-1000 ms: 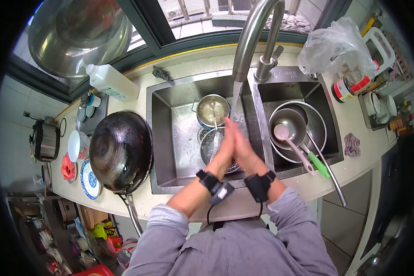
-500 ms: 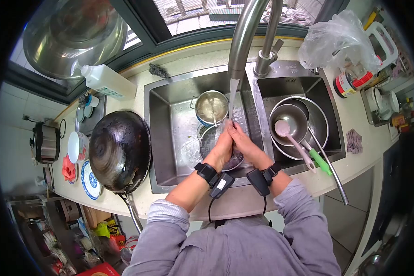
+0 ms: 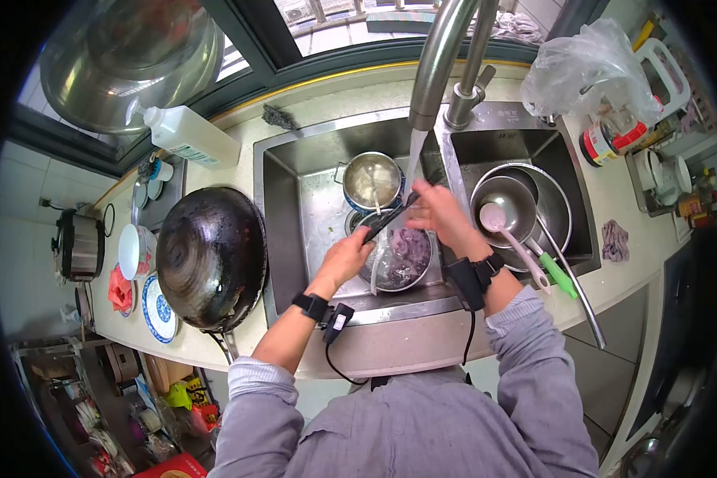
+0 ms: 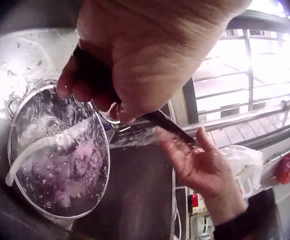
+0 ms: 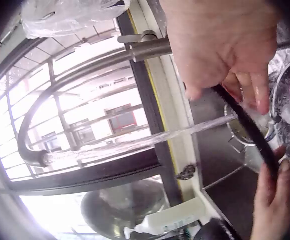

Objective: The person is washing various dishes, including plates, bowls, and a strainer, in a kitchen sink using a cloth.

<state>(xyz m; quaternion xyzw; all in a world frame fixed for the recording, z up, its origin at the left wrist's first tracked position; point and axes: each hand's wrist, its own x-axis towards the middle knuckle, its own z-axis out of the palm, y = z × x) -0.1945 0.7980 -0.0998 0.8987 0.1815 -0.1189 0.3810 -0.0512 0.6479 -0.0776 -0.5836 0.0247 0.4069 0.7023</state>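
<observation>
Left fingers (image 3: 362,240) gripping black strip (image 3: 389,217), faucet (image 3: 437,73) above, wok (image 3: 209,256) nearby

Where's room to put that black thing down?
Bare counter lies behind the large basin, between scrubber and faucet. That basin's left floor, beside the small pot, is open but wet. It's crowded around the wok, in the smaller basin and under the hands.

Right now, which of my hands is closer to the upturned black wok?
Your left. The left hand grips a long dark item over the larger basin, to the right of the wok in the head view; the right hand is farther right, near the running water.
</observation>
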